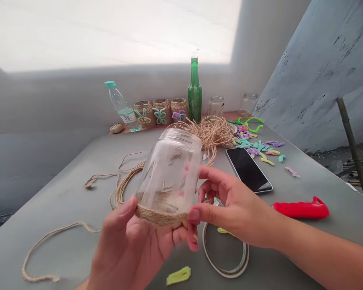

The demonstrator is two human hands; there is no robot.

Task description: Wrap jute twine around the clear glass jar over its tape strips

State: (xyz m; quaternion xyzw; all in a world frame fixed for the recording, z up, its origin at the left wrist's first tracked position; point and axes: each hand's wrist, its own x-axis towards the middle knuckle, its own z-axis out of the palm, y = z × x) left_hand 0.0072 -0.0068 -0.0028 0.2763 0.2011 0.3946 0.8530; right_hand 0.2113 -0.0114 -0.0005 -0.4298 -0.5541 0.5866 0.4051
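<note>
A clear glass jar [172, 169] is tilted above the table, its mouth pointing up and away from me. Several turns of jute twine [160, 215] are wrapped round its base. My left hand [139, 241] is closed round the jar's lower end from below, thumb on the near left side. My right hand [230, 201] grips the jar from the right, its thumb against the wrapped twine and its index finger by the glass wall. Some of its other fingertips are hidden. A loose loop of twine [124, 187] hangs or lies just left of the jar.
A twine heap [214, 133], green bottle [195, 92], water bottle [125, 108] and twine-covered jars [161, 112] stand behind. To the right are a phone [248, 170], red-handled tool [301, 208] and pipe-cleaner pieces [254, 147]. A tape ring [245, 259] lies in front.
</note>
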